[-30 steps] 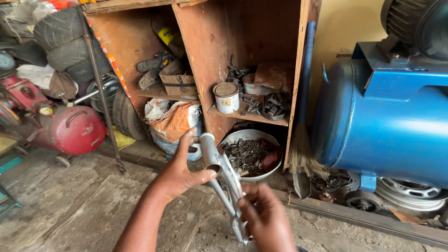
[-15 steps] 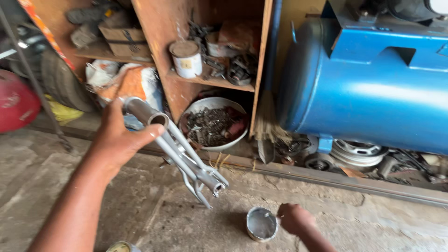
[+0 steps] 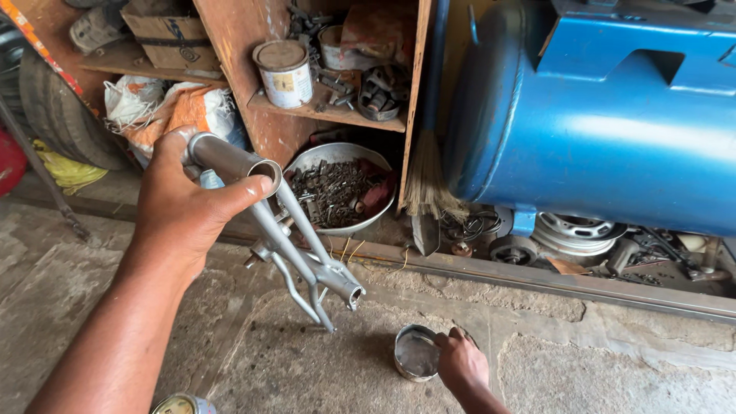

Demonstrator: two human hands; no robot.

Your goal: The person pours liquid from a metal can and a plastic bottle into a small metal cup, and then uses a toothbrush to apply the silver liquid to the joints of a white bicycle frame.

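Left hand (image 3: 184, 215) grips a silver tube frame (image 3: 287, 238), which slants down-right.
Right hand (image 3: 460, 360) below it, fingers apparently touching a small tin (image 3: 415, 353).

The frame (image 3: 295, 241) is a silver-grey welded part of metal tubes, held up off the floor by its open-ended top tube in the left hand (image 3: 188, 211), slanting down to the right. The tin (image 3: 416, 353), small, round and open, stands on the floor, touching the right hand (image 3: 460, 360).
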